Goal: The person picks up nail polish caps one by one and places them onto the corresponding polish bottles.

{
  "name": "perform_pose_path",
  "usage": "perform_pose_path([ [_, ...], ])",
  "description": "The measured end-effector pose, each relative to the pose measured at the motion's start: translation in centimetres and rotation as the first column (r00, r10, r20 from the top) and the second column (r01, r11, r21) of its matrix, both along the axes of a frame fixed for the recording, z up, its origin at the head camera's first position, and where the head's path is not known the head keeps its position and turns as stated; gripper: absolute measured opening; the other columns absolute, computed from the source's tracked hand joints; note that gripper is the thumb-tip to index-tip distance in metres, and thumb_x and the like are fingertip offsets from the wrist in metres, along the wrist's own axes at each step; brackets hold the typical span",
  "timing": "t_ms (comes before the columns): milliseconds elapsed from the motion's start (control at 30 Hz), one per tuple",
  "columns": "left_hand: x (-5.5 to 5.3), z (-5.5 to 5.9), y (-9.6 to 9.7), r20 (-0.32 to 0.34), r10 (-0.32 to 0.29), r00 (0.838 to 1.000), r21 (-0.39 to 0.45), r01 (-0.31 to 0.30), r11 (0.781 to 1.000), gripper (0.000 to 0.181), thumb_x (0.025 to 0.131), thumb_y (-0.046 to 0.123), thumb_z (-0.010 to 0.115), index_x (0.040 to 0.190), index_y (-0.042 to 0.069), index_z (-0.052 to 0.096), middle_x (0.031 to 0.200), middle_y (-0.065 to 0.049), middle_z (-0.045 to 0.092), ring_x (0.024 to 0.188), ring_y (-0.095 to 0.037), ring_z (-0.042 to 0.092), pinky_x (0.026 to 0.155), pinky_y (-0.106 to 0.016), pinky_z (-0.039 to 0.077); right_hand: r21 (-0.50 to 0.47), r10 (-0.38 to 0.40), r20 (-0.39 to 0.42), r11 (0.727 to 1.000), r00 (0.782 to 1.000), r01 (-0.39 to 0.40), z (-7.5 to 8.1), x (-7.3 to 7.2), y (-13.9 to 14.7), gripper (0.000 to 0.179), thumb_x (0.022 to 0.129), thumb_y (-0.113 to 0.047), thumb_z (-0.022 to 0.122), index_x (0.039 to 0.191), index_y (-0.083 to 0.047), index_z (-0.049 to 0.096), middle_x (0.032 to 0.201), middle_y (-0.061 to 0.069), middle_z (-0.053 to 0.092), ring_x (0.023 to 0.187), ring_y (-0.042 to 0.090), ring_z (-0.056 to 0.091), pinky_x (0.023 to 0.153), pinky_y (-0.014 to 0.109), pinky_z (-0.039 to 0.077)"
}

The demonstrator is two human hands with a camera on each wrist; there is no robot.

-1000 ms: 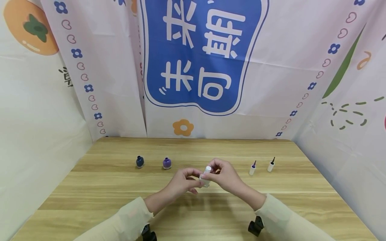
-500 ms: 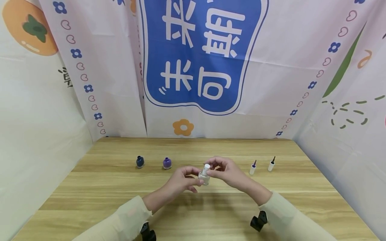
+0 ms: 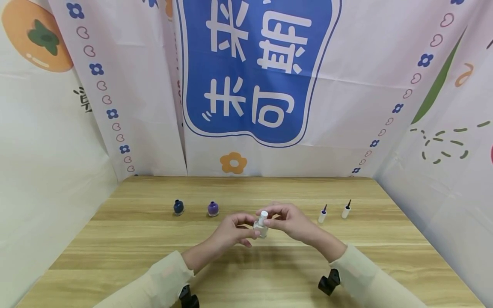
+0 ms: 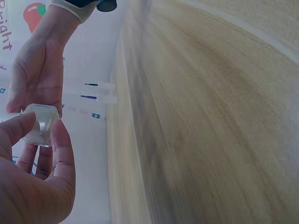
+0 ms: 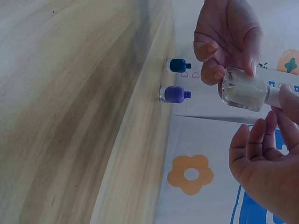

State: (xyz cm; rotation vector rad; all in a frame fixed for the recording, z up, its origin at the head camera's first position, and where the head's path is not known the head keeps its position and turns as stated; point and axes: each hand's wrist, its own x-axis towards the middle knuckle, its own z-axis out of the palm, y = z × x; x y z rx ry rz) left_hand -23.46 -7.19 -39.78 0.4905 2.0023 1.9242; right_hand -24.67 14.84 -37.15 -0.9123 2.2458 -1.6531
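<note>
A clear glass nail polish bottle (image 3: 260, 230) with pale whitish contents is held up over the middle of the table. My left hand (image 3: 230, 233) grips its glass body between thumb and fingers. Its white cap (image 5: 273, 96) sits at the bottle's neck, and my right hand (image 3: 292, 222) pinches that cap with thumb and fingertips. The bottle tilts slightly, cap upward, in the head view. Seen from the left wrist, the square glass base (image 4: 42, 125) faces the camera and hides the cap.
Two uncapped polish bottles, one dark blue (image 3: 178, 208) and one purple (image 3: 213, 209), stand at the back left of the wooden table (image 3: 135, 244). Toward the right, two white caps stand brush-up, one with a purple brush (image 3: 322, 214) and one with a dark brush (image 3: 346, 210).
The right hand has drawn back slightly to the right, and its thumb has shifted from near the bottle's body to the cap. The bottle has turned a little, showing more of its front.
</note>
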Motion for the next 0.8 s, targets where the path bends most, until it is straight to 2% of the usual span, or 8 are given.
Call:
perform_pose_path([
  [200, 0.0, -0.1, 0.0, 0.004, 0.001, 1.0, 0.009, -0.001, 1.0, 0.033, 0.084, 0.007, 0.074, 0.112, -0.004, 0.063, 0.105, -0.01, 0.066, 0.09, -0.022, 0.065, 0.069, -0.037, 0.059, -0.014, -0.091, 0.006, 0.996, 0.996, 0.091, -0.4, 0.2, -0.4, 0.019, 0.091, -0.013, 0.069, 0.107, -0.002, 0.069, 0.098, 0.008, 0.063, 0.087, 0.022, 0.057, 0.07, 0.028, 0.052],
  [467, 0.0, -0.2, 0.2, 0.008, 0.021, 1.0, 0.014, -0.022, 1.0, 0.032, 0.084, 0.006, 0.072, 0.113, -0.004, 0.064, 0.103, -0.01, 0.066, 0.088, -0.022, 0.065, 0.068, -0.035, 0.059, -0.062, -0.21, 0.019, 0.975, 0.977, 0.211, -0.9, 0.5, -1.4, 0.018, 0.085, -0.012, 0.076, 0.095, -0.001, 0.066, 0.085, 0.007, 0.061, 0.077, 0.02, 0.056, 0.065, 0.027, 0.05],
  [667, 0.0, -0.2, 0.3, -0.001, 0.033, 0.999, 0.005, -0.033, 0.999, 0.03, 0.084, 0.007, 0.071, 0.111, -0.004, 0.065, 0.103, -0.009, 0.067, 0.088, -0.021, 0.065, 0.066, -0.035, 0.059, -0.077, -0.256, 0.068, 0.962, 0.964, 0.261, -1.0, 0.8, -1.8, 0.025, 0.082, -0.015, 0.079, 0.09, -0.002, 0.06, 0.084, 0.006, 0.059, 0.077, 0.02, 0.054, 0.062, 0.026, 0.048],
  [800, 0.0, -0.1, 0.3, 0.009, 0.038, 0.999, 0.001, -0.038, 0.999, 0.03, 0.084, 0.007, 0.071, 0.111, -0.003, 0.065, 0.102, -0.008, 0.066, 0.087, -0.021, 0.065, 0.066, -0.035, 0.059, -0.051, -0.253, 0.077, 0.965, 0.964, 0.257, -1.0, 0.8, -1.8, 0.027, 0.083, -0.017, 0.079, 0.094, -0.003, 0.059, 0.086, 0.005, 0.058, 0.081, 0.023, 0.053, 0.065, 0.028, 0.048],
])
